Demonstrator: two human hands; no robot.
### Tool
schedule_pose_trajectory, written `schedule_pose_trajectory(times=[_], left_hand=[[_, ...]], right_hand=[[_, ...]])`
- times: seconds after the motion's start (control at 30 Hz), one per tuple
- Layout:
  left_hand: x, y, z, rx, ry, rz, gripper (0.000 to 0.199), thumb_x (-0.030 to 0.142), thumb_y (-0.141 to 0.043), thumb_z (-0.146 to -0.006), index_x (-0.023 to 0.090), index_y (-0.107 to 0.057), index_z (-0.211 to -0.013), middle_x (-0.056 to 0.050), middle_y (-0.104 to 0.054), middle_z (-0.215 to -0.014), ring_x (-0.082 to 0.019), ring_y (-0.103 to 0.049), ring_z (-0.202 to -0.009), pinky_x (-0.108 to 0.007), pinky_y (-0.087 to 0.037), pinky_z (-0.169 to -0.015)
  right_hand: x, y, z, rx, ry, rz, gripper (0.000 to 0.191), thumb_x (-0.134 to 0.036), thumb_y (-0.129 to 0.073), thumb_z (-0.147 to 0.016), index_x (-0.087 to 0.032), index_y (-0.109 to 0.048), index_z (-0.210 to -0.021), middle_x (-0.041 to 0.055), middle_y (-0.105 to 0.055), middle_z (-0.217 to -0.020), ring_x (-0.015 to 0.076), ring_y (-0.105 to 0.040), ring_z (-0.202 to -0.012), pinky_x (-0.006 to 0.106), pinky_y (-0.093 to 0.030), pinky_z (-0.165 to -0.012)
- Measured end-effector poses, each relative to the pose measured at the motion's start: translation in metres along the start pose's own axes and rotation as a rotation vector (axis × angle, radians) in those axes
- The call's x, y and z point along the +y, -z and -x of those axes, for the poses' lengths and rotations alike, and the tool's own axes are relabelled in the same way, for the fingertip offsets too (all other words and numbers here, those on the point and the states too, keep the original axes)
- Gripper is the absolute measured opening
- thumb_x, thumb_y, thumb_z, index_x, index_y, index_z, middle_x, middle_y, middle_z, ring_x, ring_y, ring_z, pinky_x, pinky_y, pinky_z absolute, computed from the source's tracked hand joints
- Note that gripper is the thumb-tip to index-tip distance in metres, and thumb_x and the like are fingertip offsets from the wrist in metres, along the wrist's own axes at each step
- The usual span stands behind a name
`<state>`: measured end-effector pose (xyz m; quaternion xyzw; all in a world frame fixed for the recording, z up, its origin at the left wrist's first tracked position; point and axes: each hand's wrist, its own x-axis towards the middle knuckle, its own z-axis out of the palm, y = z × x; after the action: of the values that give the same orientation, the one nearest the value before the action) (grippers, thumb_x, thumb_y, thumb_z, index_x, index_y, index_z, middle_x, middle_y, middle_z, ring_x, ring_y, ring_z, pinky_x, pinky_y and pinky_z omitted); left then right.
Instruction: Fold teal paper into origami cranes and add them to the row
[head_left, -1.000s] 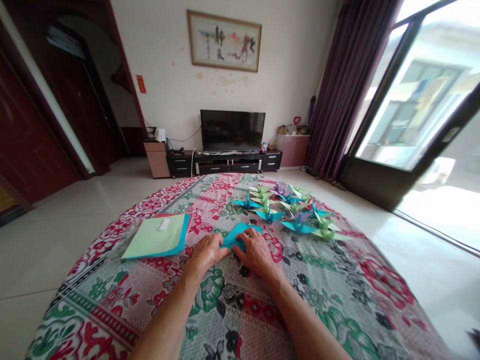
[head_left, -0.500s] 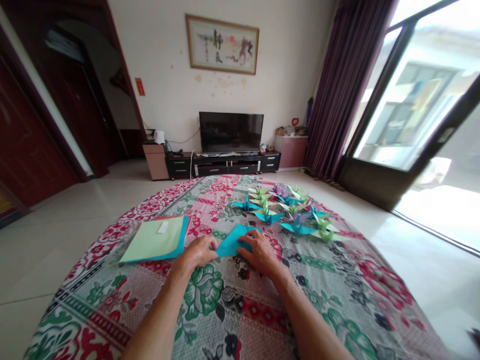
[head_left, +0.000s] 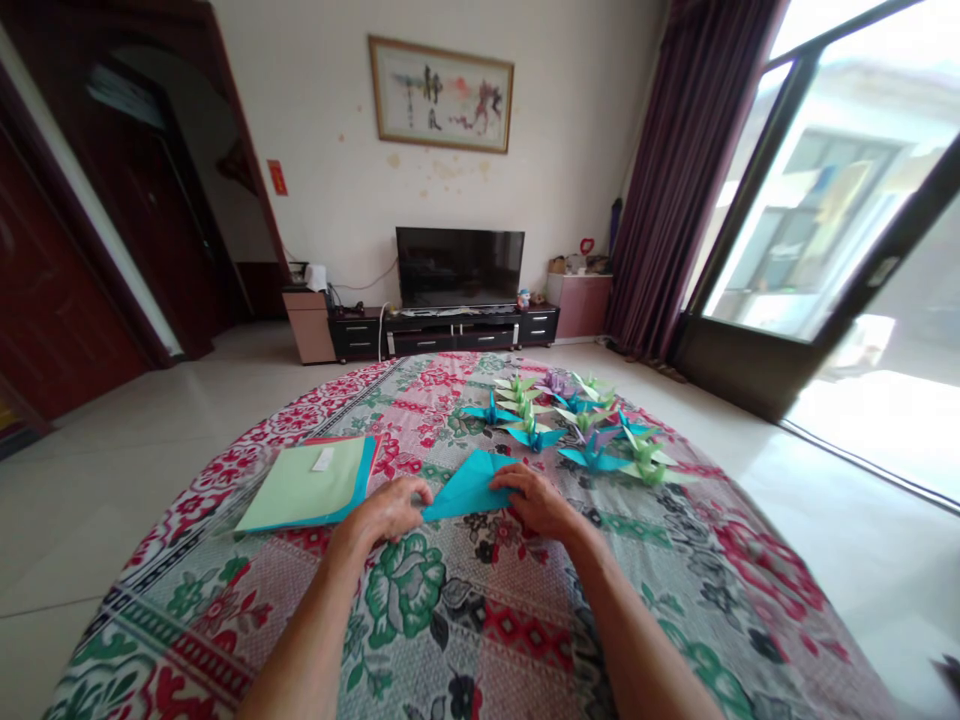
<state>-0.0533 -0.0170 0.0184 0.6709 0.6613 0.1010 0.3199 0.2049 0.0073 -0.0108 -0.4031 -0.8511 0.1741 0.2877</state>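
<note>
A folded blue paper [head_left: 469, 484] lies on the flowered tablecloth between my hands. At its left tip, my left hand [head_left: 394, 508] pinches the paper between thumb and fingers. On the right side, my right hand [head_left: 534, 495] has its bent fingers on the paper's edge, thumb close to them. To the left is a stack of square sheets [head_left: 304, 485], light green on top with blue and red beneath. Behind my right hand stand several folded paper cranes [head_left: 592, 452] in blue, green and purple.
The round table wears a patterned cloth [head_left: 450, 660]. Across the floor stand a television [head_left: 460, 268] and a low black cabinet [head_left: 427, 338]. A glass door [head_left: 810, 230] and purple curtain [head_left: 675, 180] are at the right.
My right hand has slid right along the blue paper, uncovering more of it. My left hand has shifted slightly left with the paper's tip.
</note>
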Motion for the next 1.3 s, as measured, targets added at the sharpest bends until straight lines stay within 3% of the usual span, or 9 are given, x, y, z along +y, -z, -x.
schedule_pose_trajectory(times=[0.27, 0.43, 0.6, 0.77, 0.87, 0.93, 1.0, 1.13, 1.3], left_hand=[[0.005, 0.003, 0.002, -0.01, -0.06, -0.08, 0.034, 0.018, -0.053, -0.063, 0.023, -0.065, -0.094, 0.005, -0.053, -0.047, -0.015, -0.056, -0.047, -0.022, -0.039, -0.048], [0.017, -0.011, -0.01, 0.429, -0.198, -0.155, 0.036, 0.017, -0.048, -0.074, 0.018, -0.063, -0.106, -0.008, -0.067, -0.096, -0.019, -0.061, -0.09, -0.026, -0.044, -0.08], [0.023, -0.022, -0.014, 0.33, -0.24, -0.134, 0.044, 0.009, -0.048, -0.07, 0.016, -0.061, -0.112, -0.011, -0.066, -0.1, -0.02, -0.061, -0.092, -0.027, -0.044, -0.083], [0.033, -0.018, -0.007, 0.058, -0.102, 0.089, 0.048, 0.016, -0.045, -0.075, 0.017, -0.052, -0.123, -0.004, -0.068, -0.07, -0.017, -0.064, -0.061, -0.027, -0.049, -0.062], [0.031, -0.023, -0.011, 0.357, -0.199, -0.069, 0.043, 0.014, -0.044, -0.076, 0.017, -0.058, -0.116, -0.009, -0.068, -0.092, -0.02, -0.063, -0.089, -0.03, -0.047, -0.082], [0.026, -0.029, -0.016, 0.491, -0.326, -0.157, 0.05, 0.008, -0.042, -0.074, 0.014, -0.053, -0.122, -0.012, -0.058, -0.12, -0.021, -0.052, -0.113, -0.032, -0.037, -0.098], [0.02, -0.035, -0.02, 0.446, -0.419, -0.18, 0.06, 0.001, -0.042, -0.069, 0.013, -0.048, -0.127, -0.012, -0.052, -0.129, -0.02, -0.044, -0.121, -0.031, -0.031, -0.104], [0.015, -0.035, -0.02, 0.34, -0.406, -0.138, 0.066, 0.008, -0.05, -0.067, 0.017, -0.043, -0.131, -0.009, -0.058, -0.116, -0.02, -0.052, -0.108, -0.032, -0.038, -0.096], [0.019, -0.026, -0.015, 0.333, -0.337, -0.095, 0.058, 0.014, -0.056, -0.067, 0.016, -0.05, -0.124, -0.007, -0.062, -0.096, -0.019, -0.055, -0.09, -0.029, -0.043, -0.08]], right_hand=[[-0.006, -0.003, -0.001, 0.052, -0.09, 0.016, 0.048, 0.002, -0.04, -0.06, -0.019, -0.065, -0.096, 0.0042, -0.063, -0.103, 0.0161, -0.057, -0.096, 0.029, -0.042, -0.088], [-0.025, -0.011, -0.005, 0.06, -0.169, 0.151, 0.032, -0.021, -0.054, -0.075, -0.019, -0.061, -0.106, 0.0069, -0.062, -0.099, 0.0192, -0.056, -0.09, 0.029, -0.041, -0.082], [-0.039, -0.018, -0.01, 0.077, -0.091, 0.26, 0.043, -0.008, -0.051, -0.072, -0.023, -0.057, -0.112, 0.0058, -0.055, -0.119, 0.0211, -0.048, -0.11, 0.033, -0.034, -0.093], [-0.055, -0.015, -0.013, 0.201, -0.478, 0.407, 0.03, -0.02, -0.049, -0.08, -0.021, -0.056, -0.11, 0.0114, -0.062, -0.102, 0.0233, -0.057, -0.096, 0.032, -0.041, -0.078], [-0.06, -0.016, -0.013, 0.135, -0.615, 0.37, 0.033, -0.037, -0.046, -0.084, -0.017, -0.056, -0.108, 0.0132, -0.067, -0.09, 0.0254, -0.062, -0.086, 0.032, -0.042, -0.07], [-0.059, -0.019, -0.013, 0.116, -0.581, 0.331, 0.039, -0.041, -0.048, -0.082, -0.015, -0.055, -0.11, 0.0145, -0.067, -0.092, 0.0271, -0.062, -0.088, 0.033, -0.043, -0.071], [-0.056, -0.023, -0.013, 0.12, -0.472, 0.269, 0.042, -0.035, -0.052, -0.08, -0.014, -0.052, -0.116, 0.0141, -0.065, -0.101, 0.0258, -0.06, -0.094, 0.032, -0.043, -0.076], [-0.049, -0.025, -0.015, 0.153, -0.294, 0.178, 0.05, -0.011, -0.051, -0.073, -0.017, -0.048, -0.123, 0.0099, -0.056, -0.118, 0.02, -0.054, -0.105, 0.028, -0.039, -0.088], [-0.062, -0.011, -0.017, 0.206, -0.259, 0.259, 0.035, -0.013, -0.05, -0.077, -0.019, -0.058, -0.11, 0.0084, -0.057, -0.11, 0.0218, -0.051, -0.101, 0.03, -0.036, -0.088]])
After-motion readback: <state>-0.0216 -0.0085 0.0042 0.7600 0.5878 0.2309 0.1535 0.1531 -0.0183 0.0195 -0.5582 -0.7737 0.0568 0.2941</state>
